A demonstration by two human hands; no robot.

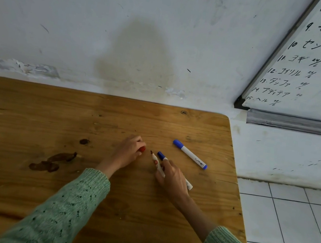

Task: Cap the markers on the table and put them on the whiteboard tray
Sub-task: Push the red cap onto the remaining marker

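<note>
Two green knitted sleeves [75,202] are being stretched across the wooden counter [34,109]. An uncapped red marker [157,164] is being pinched in the curled fingers of the right hand [172,177], its dark tip being pointed away from the person. A capped blue marker [162,156] is lying under the same hand, whether also gripped cannot be told. The red cap [142,149] is being enclosed by the fingers of the left hand [129,150], just beside the exposed tip. The marker is likely being handled as a light, stiff, smooth plastic barrel, best being taken at mid-body so the cap can be pressed on straight. A second blue marker [190,154], capped, is lying farther right on the counter, apart from both hands. Beyond the counter's corner, the grey whiteboard tray [296,124] is being left unobstructed below the whiteboard [316,66].
</note>
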